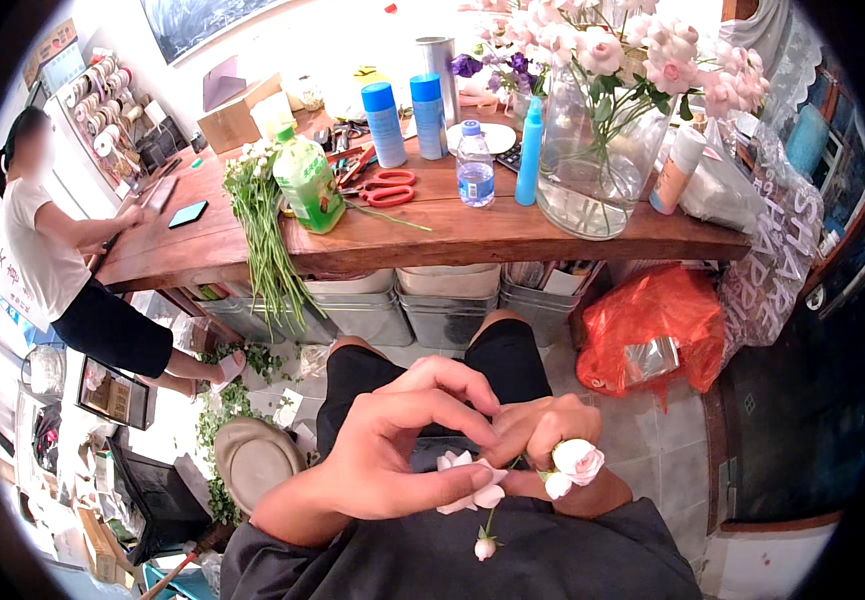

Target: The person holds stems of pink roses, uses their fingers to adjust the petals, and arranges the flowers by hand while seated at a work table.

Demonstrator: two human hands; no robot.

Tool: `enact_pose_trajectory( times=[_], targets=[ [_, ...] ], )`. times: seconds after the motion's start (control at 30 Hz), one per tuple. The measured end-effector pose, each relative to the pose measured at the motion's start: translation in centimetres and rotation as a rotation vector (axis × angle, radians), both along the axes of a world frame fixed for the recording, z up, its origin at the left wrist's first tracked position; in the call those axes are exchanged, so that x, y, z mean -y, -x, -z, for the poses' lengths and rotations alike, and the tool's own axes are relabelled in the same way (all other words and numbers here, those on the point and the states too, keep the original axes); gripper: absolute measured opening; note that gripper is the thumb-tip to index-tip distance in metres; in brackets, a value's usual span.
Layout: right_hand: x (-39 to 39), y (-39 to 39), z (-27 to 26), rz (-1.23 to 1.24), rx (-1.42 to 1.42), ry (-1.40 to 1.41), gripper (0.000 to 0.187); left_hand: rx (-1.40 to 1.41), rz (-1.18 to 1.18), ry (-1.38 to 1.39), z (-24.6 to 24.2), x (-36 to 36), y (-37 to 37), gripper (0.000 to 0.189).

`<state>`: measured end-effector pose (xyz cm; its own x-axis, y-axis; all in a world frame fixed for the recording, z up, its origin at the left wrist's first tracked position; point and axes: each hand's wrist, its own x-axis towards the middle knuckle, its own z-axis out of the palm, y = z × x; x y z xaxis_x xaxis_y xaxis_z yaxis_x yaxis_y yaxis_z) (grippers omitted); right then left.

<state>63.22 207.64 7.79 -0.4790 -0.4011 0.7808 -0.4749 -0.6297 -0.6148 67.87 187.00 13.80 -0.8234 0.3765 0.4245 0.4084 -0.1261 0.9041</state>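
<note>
My left hand (395,450) has its thumb over an open pale pink rose bloom (462,480), its fingers curled above near my other hand. My right hand (545,435) is closed around thin green stems, with a fuller pale pink rose (577,461) and a white-pink bud (557,485) showing just below its fingers. A small closed bud (485,548) hangs lower on a thin stem between the hands. The stems inside my right fist are mostly hidden.
A wooden table (417,244) stands before me, with a bundle of cut stems (267,255), red-handled scissors (387,187) and a large glass vase of roses (590,180). Metal bins (447,319) stand beneath. A red plastic bag (650,322) lies right; a stool (256,461) and another person (65,240) are left.
</note>
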Motion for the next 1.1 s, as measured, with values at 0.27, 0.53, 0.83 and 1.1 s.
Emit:
enact_pose_trajectory(
  times=[0.27, 0.53, 0.83, 1.1],
  targets=[
    [0.0, -0.3, 0.2, -0.011, 0.016, 0.024, 0.044, 0.111, 0.001, -0.09, 0.9, -0.6, 0.6, 0.025],
    [0.1, 0.4, 0.9, -0.003, 0.049, 0.061, 0.042, -0.046, -0.132, -0.227, 0.9, 0.6, 0.1, 0.024],
    [0.2, 0.1, 0.8, -0.018, 0.033, 0.03, 0.038, -0.416, -0.093, 0.225, -0.7, 1.9, -0.6, 0.032],
    [0.1, 0.0, 0.4, -0.019, 0.023, 0.009, 0.038, -0.463, -0.127, 0.331, -0.4, 1.6, 0.0, 0.041]
  ],
)
